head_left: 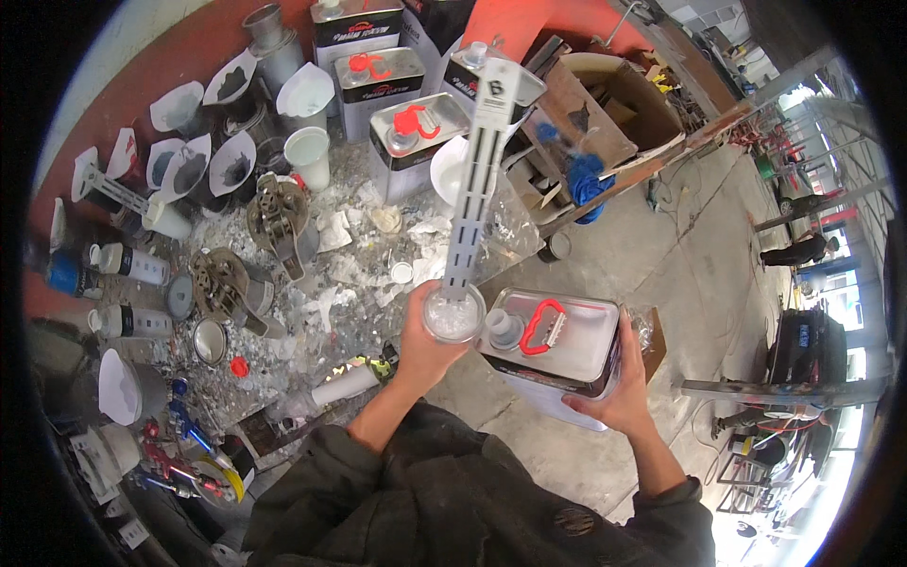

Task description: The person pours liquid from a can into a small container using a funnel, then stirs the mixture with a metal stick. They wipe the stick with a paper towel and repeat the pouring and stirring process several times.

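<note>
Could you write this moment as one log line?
left hand: holds cup with slotted strip | right hand: grips metal can | spout: beside cup

The person wears a dark jacket of grey-green, almost olive cloth (pixel 472 515), which looks matt and rather thick, with many soft folds across the front. Its left sleeve (pixel 316 487) is wide and loose, wrinkled in deep creases, and the edge of this sleeve leaves the wrist and a part of the forearm uncovered. The right sleeve (pixel 666 524) is of the same dark cloth, and its edge also leaves a part of the forearm bare. On the jacket front, toward the right sleeve, there is a small oval brownish mark (pixel 573 521) with thin darker lines. The left hand (pixel 430 348) and the right hand (pixel 624 389) are both bare.
</note>
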### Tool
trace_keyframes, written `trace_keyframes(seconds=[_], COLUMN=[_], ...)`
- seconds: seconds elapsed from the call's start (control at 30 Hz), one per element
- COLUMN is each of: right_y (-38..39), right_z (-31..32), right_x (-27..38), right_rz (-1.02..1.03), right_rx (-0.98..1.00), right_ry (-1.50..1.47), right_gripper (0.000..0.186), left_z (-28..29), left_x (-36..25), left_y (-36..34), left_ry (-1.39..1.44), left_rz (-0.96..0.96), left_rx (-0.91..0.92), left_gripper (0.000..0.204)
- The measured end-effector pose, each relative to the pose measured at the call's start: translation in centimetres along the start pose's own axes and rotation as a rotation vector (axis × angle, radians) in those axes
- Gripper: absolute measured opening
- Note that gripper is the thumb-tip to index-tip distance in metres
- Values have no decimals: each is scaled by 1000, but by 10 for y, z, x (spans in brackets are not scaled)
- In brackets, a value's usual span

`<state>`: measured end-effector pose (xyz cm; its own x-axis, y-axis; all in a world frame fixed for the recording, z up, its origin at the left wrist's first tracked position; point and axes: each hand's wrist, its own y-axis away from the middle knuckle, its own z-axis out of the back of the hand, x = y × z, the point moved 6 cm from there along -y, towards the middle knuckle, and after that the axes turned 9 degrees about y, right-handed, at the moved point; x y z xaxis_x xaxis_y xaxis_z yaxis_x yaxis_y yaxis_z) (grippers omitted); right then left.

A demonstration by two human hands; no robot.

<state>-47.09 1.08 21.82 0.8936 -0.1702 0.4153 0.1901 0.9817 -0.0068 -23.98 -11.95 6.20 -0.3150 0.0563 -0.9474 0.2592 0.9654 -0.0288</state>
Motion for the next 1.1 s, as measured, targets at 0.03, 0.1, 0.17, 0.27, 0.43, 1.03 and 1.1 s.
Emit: trace_keyframes(seconds=[0.03,0.1,0.17,0.27,0.43,1.03,1.1], right_y=[2,5,0,-17,-77,-189,-185], right_z=[-5,-17,-25,-27,-34,-121,-117], right_x=[-11,-33,-52,-64,-90,-67,-63], right_rz=[-41,-125,-173,-229,-295,-372,-428], right_rx=[-31,-96,-170,-342,-635,-864,-790], right_ry=[-84,-252,-366,-540,-287,-429,-427], right_gripper=[131,133,137,138,132,129,129], left_z=[0,4,13,37,91,155,176], left_x=[-5,-20,-33,-55,-75,-162,-154], left_y=[-2,-7,-8,-7,11,71,70], left_ry=[30,-41,-112,-382,-652,-615,-681], left_rz=[16,3,-14,-113,-178,-158,-207], left_rx=[-12,-46,-83,-106,-272,-516,-478], left_gripper=[89,91,92,97,103,86,86])
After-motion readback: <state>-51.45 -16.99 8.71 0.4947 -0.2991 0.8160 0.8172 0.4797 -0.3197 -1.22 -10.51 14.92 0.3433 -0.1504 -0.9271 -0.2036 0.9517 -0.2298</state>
